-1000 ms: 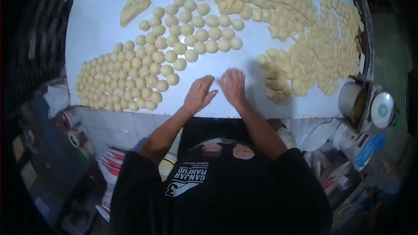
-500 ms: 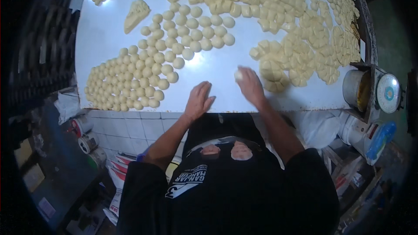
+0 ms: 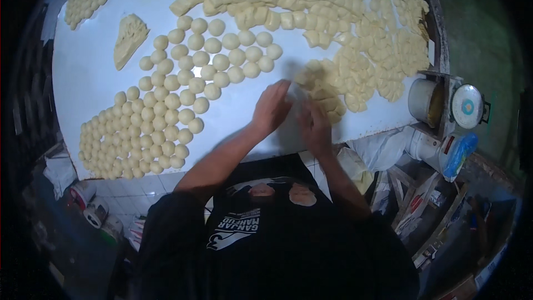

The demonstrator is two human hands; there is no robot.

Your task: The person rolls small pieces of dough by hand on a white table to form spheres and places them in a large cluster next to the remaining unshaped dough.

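Here, both hands press flat beside cut dough pieces (image 3: 327, 86).

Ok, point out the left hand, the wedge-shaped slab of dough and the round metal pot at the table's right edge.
left hand (image 3: 272, 106), head view, on the back of the hand.
wedge-shaped dough slab (image 3: 129, 38), head view, on its flat top.
round metal pot (image 3: 425, 101), head view, on its side wall.
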